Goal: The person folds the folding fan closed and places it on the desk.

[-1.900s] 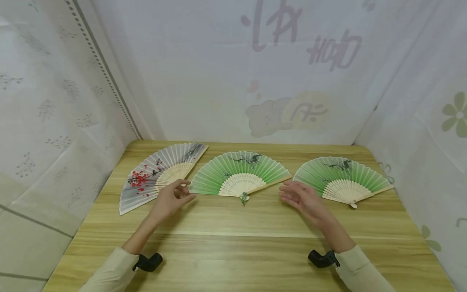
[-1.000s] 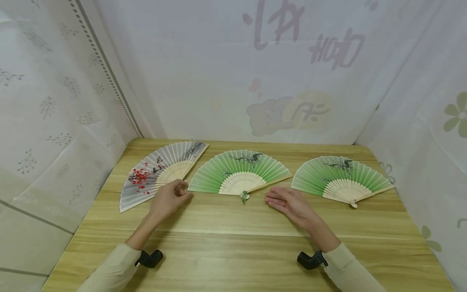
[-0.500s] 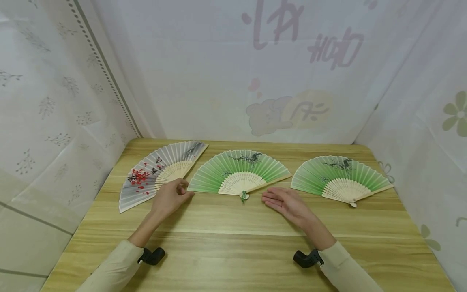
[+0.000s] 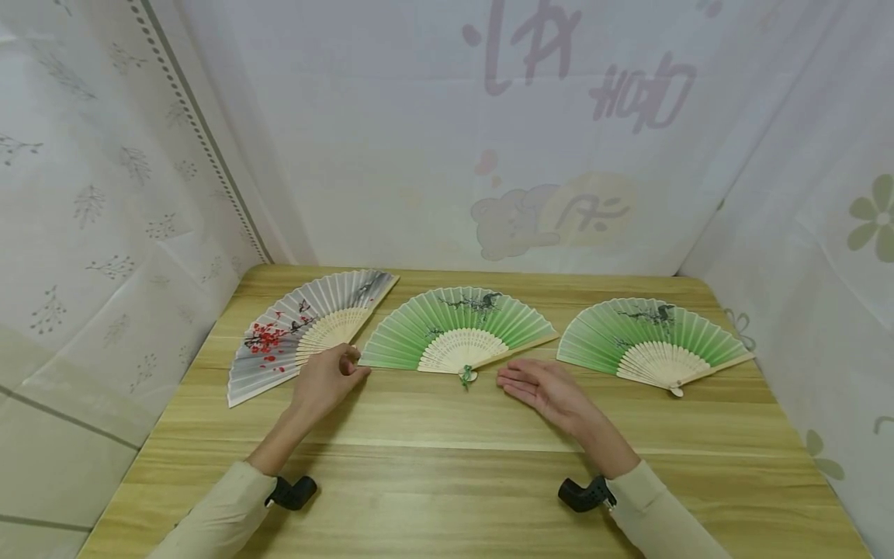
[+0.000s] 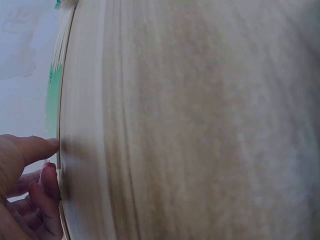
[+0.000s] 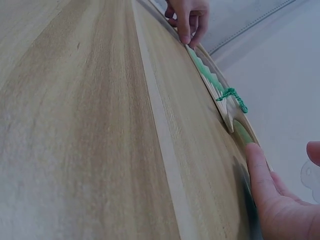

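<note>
From the head cam, the left hand (image 4: 323, 382) has its thumb and fingertip pinching the near corner of the middle fan (image 4: 461, 341), a green one spread open on the table (image 4: 433, 481) just to that hand's right. The gray fan (image 4: 307, 330) with red blossoms sits just past the left hand and off to its left, partly hidden behind it. The right hand (image 4: 552, 392) is empty, fingers loosely extended, near the middle fan's green cord (image 4: 466, 376). The other green fan (image 4: 656, 341) lies beyond it to the right.

Left wrist cam: thumb and finger right at the fan's green corner, the rest of the fingers bent.

Right wrist cam: the cord's just past the right hand's fingertips, and the left hand's pinching the fan's far end.
</note>
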`<state>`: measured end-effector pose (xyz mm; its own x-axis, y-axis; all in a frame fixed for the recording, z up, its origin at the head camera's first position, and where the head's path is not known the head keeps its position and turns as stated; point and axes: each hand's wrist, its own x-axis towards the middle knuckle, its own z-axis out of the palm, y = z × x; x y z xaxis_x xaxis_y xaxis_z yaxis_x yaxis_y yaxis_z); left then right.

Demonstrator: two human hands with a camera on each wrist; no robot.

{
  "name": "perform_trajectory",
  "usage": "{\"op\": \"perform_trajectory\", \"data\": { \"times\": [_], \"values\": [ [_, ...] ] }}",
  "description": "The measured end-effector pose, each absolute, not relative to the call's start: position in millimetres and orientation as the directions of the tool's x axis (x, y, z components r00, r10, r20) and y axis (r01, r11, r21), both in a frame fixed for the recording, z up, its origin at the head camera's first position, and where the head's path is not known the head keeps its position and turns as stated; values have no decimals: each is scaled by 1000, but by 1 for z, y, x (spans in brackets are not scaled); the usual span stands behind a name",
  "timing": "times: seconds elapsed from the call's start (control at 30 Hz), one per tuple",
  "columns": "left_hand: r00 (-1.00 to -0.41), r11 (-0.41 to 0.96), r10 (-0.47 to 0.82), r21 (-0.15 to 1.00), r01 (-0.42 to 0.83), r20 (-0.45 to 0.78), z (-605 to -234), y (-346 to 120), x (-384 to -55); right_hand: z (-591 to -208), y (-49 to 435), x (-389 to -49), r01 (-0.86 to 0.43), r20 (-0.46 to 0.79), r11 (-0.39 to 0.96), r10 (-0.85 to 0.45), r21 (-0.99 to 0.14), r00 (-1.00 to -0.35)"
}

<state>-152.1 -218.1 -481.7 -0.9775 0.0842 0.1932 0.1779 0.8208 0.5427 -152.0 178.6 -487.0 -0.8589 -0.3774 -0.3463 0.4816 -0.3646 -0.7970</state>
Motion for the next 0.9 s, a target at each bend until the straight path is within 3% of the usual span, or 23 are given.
{"op": "perform_trajectory", "data": {
  "times": [0.9],
  "values": [
    [-969, 822, 64, 539, 186, 237, -485, -214, -149, -492, 163, -149, 502, -346, -417, -396, -757, -851]
  ]
}}
